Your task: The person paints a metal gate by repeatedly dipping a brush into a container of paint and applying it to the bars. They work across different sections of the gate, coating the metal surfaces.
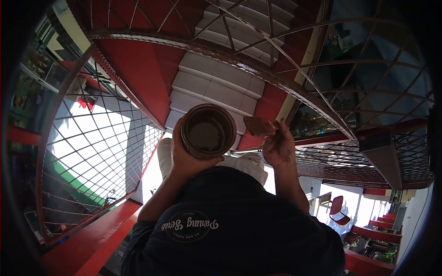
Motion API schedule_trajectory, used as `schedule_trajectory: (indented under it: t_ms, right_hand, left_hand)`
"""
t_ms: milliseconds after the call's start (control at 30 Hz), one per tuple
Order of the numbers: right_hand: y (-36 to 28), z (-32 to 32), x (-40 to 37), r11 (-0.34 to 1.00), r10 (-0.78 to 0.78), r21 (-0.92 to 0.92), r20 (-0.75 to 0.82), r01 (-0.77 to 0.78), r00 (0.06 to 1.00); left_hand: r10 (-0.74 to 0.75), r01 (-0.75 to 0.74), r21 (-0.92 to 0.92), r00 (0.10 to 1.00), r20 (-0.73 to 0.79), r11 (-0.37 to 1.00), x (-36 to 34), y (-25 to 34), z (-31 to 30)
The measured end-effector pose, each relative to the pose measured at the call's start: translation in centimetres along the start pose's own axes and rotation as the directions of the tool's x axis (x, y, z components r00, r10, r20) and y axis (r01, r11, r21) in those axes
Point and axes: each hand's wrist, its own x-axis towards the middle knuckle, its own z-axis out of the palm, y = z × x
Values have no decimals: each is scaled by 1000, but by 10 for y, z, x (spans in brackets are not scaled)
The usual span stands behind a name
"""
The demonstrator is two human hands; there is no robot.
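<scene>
A round brown can [208,130] with dark liquid inside sits in my left hand [191,161], whose fingers and thumb wrap round its side. To the right of the can, my right hand [279,147] is closed on a paintbrush [260,126]. The brush's wide, brown-coated head points left toward the can without touching it. Dark stains mark the right hand. Above both hands runs a brown metal rail [230,56] of a lattice, its surface glossy in places.
Pale steps [216,87] rise beyond the can between red side walls [142,69]. Lattice panels [92,138] stand at left and right. A red ledge [96,234] lies at lower left. A red chair [339,210] is at lower right.
</scene>
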Motion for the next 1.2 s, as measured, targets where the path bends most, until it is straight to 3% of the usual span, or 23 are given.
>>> schedule_trajectory:
  t_ms: [67, 133, 200, 367, 467, 533, 633, 767, 967, 1100, 1167, 1200]
  right_hand:
    - [4, 6, 0, 997, 53, 57, 104, -59, 993]
    - [11, 10, 2, 997, -27, 76, 51, 23, 998]
    - [11, 29, 0, 996, -69, 56, 129, 63, 989]
    - [-13, 84, 6, 986, -166, 8, 134, 167, 977]
    - [-39, 148, 8, 952, -260, -51, 381, 301, 887]
    - [-64, 189, 15, 889, -328, -77, 582, 452, 744]
    - [-86, 280, 5, 721, -480, -133, 612, 680, 628]
    - [-89, 390, 12, 510, -516, -164, 727, 844, 453]
    - [-54, 520, 69, 263, -514, -174, 807, 949, 290]
    - [-68, 588, 108, 35, -562, -218, 803, 975, 200]
    - [-98, 628, 100, -263, -642, -286, 764, 921, 53]
    - [-111, 643, 83, -458, -632, -274, 769, 845, -94]
  left_hand:
    - [-46, 48, -65, 999, 19, 997, -7, -7, 0]
    - [-34, 35, -39, 999, 24, 999, -5, -13, -8]
    - [-17, 18, -57, 1000, 8, 998, -4, -16, -10]
    - [-22, 20, -31, 996, -84, 999, -1, -27, -17]
    - [20, -30, -81, 992, -125, 996, 3, -34, -21]
    - [37, -49, -80, 989, -145, 996, 3, -35, -24]
    - [65, -73, -39, 983, -171, 997, 2, -37, -27]
    - [51, -53, -6, 980, -193, 999, 1, -39, -27]
    - [56, -74, -79, 976, -213, 994, 7, -32, -30]
    - [91, -110, -71, 969, -229, 991, 6, -28, -38]
    - [78, -99, -109, 981, -177, 989, 6, -20, -53]
    - [78, -96, -87, 979, -190, 992, 5, -18, -58]
